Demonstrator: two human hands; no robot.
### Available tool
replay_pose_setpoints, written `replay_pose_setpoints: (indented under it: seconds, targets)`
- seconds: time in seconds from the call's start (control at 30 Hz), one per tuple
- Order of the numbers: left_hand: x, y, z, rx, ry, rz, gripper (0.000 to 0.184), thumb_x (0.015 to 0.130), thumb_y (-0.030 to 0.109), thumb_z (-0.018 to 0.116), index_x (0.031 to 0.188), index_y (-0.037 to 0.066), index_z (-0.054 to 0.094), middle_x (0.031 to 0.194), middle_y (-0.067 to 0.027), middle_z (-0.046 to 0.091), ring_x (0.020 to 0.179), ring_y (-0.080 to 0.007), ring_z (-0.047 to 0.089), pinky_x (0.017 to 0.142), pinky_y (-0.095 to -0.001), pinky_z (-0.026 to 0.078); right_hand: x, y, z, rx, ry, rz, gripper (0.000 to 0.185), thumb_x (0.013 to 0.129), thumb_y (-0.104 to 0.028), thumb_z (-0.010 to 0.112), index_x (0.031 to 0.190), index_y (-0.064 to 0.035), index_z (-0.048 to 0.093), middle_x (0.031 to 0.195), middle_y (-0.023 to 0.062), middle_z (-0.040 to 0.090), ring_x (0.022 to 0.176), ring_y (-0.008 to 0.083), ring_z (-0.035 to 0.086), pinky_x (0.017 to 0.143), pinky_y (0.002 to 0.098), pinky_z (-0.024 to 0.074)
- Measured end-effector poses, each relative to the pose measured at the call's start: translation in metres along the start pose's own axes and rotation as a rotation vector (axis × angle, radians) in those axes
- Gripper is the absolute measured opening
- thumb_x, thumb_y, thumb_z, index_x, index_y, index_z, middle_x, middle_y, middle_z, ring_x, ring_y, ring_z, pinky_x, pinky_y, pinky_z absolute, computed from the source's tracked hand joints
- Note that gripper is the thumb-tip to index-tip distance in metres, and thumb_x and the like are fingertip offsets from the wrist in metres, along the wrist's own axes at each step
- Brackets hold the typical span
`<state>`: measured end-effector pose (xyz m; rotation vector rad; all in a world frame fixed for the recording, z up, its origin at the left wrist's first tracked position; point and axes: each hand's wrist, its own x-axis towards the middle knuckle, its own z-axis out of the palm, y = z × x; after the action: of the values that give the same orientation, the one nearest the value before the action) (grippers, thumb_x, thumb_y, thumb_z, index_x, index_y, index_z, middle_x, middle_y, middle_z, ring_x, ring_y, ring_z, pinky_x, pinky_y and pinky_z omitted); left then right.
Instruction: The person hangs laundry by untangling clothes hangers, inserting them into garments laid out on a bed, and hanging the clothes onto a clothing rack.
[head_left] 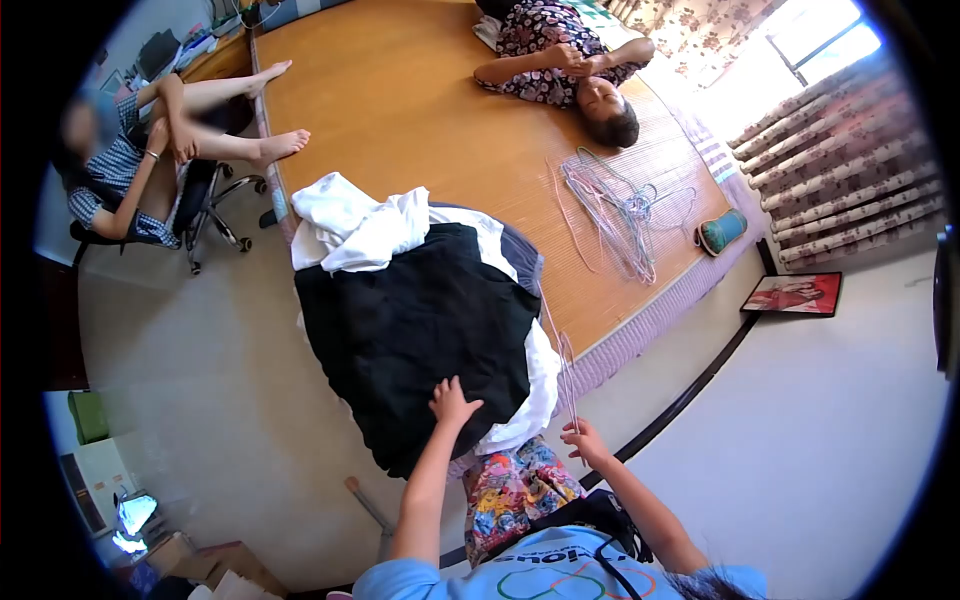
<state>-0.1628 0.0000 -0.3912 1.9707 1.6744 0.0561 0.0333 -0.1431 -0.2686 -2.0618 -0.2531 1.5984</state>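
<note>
My left hand (pixel 455 403) rests with fingers apart on a black garment (pixel 420 320), which lies spread over the bed's near edge and hangs down toward me. Beneath and beside that cloth show white garments (pixel 540 385) and a grey one (pixel 521 256). A crumpled white garment (pixel 360 225) is heaped at its far end. To the right of the clothes, my right hand (pixel 587 443) is closed around a thin, pale clothes hanger (pixel 567 375), held upright at the bed's edge.
A pile of wire hangers (pixel 620 210) lies on the bed mat (pixel 390 90), near a blue-green cylindrical object (pixel 721 231). One person (pixel 560 50) lies on the bed; another (pixel 130 160) sits in a wheeled chair at left. A framed picture (pixel 792 295) leans by the wall.
</note>
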Motion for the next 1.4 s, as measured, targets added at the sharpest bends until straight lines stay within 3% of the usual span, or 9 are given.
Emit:
replay_pose_setpoints:
  seconds: [0.13, 0.37, 0.5, 0.7, 0.93, 1.1, 1.23, 1.3, 1.4]
  targets:
    - [0.018, -0.026, 0.014, 0.393, -0.183, 0.243, 0.014, 0.075, 0.011, 0.043, 0.079, 0.011, 0.056, 0.082, -0.0053, 0.058, 0.084, -0.0197, 0.052, 0.087, -0.0423, 0.03, -0.004, 0.02, -0.015, -0.16, -0.002, -0.041, 0.028, 0.07, -0.012, 0.053, 0.096, -0.0038, 0.046, 0.089, 0.0072, 0.052, 0.081, 0.0157, 0.05, 0.056, 0.0289, 0.0455]
    - [-0.012, -0.03, 0.012, 0.364, -0.211, 0.164, 0.018, 0.072, 0.015, 0.051, 0.089, 0.01, 0.052, 0.092, -0.0072, 0.052, 0.09, -0.0217, 0.049, 0.078, -0.0404, 0.036, -0.014, 0.031, -0.008, -0.215, -0.118, -0.03, 0.031, 0.073, -0.011, 0.052, 0.102, -0.0022, 0.045, 0.091, 0.0079, 0.054, 0.085, 0.0159, 0.051, 0.057, 0.0274, 0.0449]
    - [0.019, -0.017, -0.015, 0.172, -0.129, -0.003, 0.042, 0.061, 0.025, 0.066, 0.097, 0.011, 0.048, 0.105, -0.0069, 0.042, 0.101, -0.0237, 0.04, 0.077, -0.0425, 0.036, -0.022, 0.021, -0.004, -0.163, -0.127, 0.014, 0.039, 0.07, -0.011, 0.056, 0.107, -0.0022, 0.044, 0.09, 0.0095, 0.054, 0.077, 0.015, 0.053, 0.054, 0.025, 0.0444]
    - [0.046, -0.033, -0.008, 0.551, -0.48, 0.058, 0.034, 0.065, 0.032, 0.062, 0.096, 0.018, 0.055, 0.104, -0.0027, 0.05, 0.103, -0.022, 0.039, 0.08, -0.0447, 0.032, -0.017, 0.034, 0.001, -0.137, -0.081, -0.244, 0.041, 0.068, -0.002, 0.054, 0.108, -0.0003, 0.043, 0.094, 0.0098, 0.053, 0.084, 0.0145, 0.054, 0.062, 0.0246, 0.0442]
    - [0.018, -0.03, -0.042, 0.107, -0.413, 0.311, 0.023, 0.065, 0.03, 0.063, 0.068, 0.009, 0.058, 0.069, -0.0068, 0.059, 0.067, -0.0232, 0.056, 0.061, -0.035, 0.043, -0.035, 0.028, 0.019, 0.052, -0.124, -0.072, 0.038, 0.066, 0.003, 0.052, 0.103, 0.0012, 0.043, 0.092, 0.0096, 0.052, 0.085, 0.0177, 0.055, 0.072, 0.0282, 0.0434]
    - [-0.033, -0.003, -0.084, -0.485, -0.644, 0.421, 0.031, 0.064, 0.027, 0.064, 0.053, 0.002, 0.049, 0.046, -0.0082, 0.047, 0.041, -0.018, 0.044, 0.043, -0.0301, 0.036, -0.04, 0.015, 0.021, 0.03, -0.203, -0.083, 0.044, 0.068, 0.002, 0.047, 0.111, -0.0019, 0.041, 0.096, 0.009, 0.053, 0.088, 0.0137, 0.052, 0.062, 0.0219, 0.041]
    - [-0.093, 0.015, -0.064, -0.477, -0.981, 0.615, 0.033, 0.066, 0.028, 0.063, 0.054, 0.002, 0.048, 0.046, -0.0064, 0.045, 0.041, -0.0114, 0.04, 0.041, -0.0268, 0.033, -0.035, 0.023, 0.013, -0.075, -0.284, -0.129, 0.044, 0.069, -0.001, 0.049, 0.112, -0.0016, 0.041, 0.094, 0.0073, 0.054, 0.084, 0.0135, 0.053, 0.063, 0.0209, 0.0409]
    - [-0.11, 0.005, -0.035, -0.395, -1.19, 0.519, 0.029, 0.066, 0.029, 0.062, 0.056, 0.003, 0.053, 0.048, -0.0071, 0.05, 0.043, -0.0157, 0.047, 0.044, -0.0287, 0.037, -0.035, 0.027, 0.009, -0.113, -0.278, -0.177, 0.04, 0.07, -0.005, 0.054, 0.109, -0.0012, 0.044, 0.087, 0.006, 0.056, 0.076, 0.0123, 0.054, 0.059, 0.0211, 0.0409]
    - [-0.092, 0.007, -0.014, -0.465, -1.164, 0.469, 0.031, 0.069, 0.035, 0.058, 0.062, 0.005, 0.059, 0.056, -0.0092, 0.056, 0.048, -0.0173, 0.052, 0.048, -0.0292, 0.041, -0.042, 0.015, 0.01, -0.206, -0.252, 0.04, 0.035, 0.068, -0.012, 0.061, 0.1, -0.0008, 0.052, 0.08, 0.0046, 0.056, 0.066, 0.01, 0.05, 0.052, 0.0221, 0.0393]
